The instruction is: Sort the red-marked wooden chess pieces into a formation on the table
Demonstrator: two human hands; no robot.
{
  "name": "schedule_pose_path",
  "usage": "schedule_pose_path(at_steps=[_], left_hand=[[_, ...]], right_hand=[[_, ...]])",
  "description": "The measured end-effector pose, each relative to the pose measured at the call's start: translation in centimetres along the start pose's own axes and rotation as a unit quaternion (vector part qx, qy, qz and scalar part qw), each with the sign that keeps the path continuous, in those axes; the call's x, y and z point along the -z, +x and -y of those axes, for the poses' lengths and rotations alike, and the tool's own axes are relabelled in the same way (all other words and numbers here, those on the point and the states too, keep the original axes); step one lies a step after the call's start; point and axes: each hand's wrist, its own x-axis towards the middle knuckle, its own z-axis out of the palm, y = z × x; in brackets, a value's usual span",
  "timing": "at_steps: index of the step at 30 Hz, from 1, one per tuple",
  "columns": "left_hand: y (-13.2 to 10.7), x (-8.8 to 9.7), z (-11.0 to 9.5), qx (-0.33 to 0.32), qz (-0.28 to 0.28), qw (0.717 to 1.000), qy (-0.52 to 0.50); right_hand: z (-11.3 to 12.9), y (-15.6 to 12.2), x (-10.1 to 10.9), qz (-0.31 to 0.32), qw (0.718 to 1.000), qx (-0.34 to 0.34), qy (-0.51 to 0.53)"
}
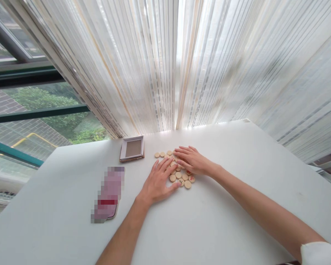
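Several round wooden xiangqi pieces (185, 177) lie loosely grouped on the white table (223, 221). A few show red or black characters; others have plain faces up. My left hand (157, 182) rests over the left side of the group, fingers spread and thumb beside a piece with a black character (181, 182). Over the upper right of the group lies my right hand (193, 160), its fingers stretched out to the left. Both palms face down and hide some pieces beneath them. Three plain pieces (162, 154) sit in a row near the far fingertips.
A shallow open box (132, 148) stands at the far left of the pieces. Nearer to me is a phone-shaped object (109, 193), blurred by pixels. Striped curtains (154, 66) hang along the table's far edge, and a window (44, 106) is at the left.
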Motion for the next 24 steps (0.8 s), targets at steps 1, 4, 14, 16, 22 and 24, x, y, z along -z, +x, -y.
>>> schedule_pose_path(at_steps=[1, 4, 14, 16, 22, 24], left_hand=[[0.0, 0.0, 0.0, 0.000, -0.001, 1.000, -0.001], [-0.1, 0.0, 0.0, 0.000, -0.006, 1.000, -0.004], [-0.2, 0.0, 0.1, 0.001, -0.014, 1.000, -0.003], [-0.2, 0.0, 0.1, -0.001, -0.017, 1.000, 0.000], [-0.2, -0.1, 0.1, -0.003, -0.014, 1.000, 0.003], [-0.2, -0.1, 0.1, 0.003, -0.017, 1.000, 0.004]], right_hand=[[-0.2, 0.2, 0.0, 0.001, 1.000, -0.005, -0.002], [-0.6, 0.3, 0.0, -0.014, 0.999, -0.032, -0.010], [-3.0, -3.3, 0.0, -0.211, 0.958, -0.126, 0.147], [-4.0, -3.8, -0.1, -0.249, 0.938, -0.155, 0.186], [-4.0, -4.5, -0.1, -0.229, 0.949, -0.133, 0.174], [-3.2, -4.5, -0.2, -0.181, 0.970, -0.099, 0.131]])
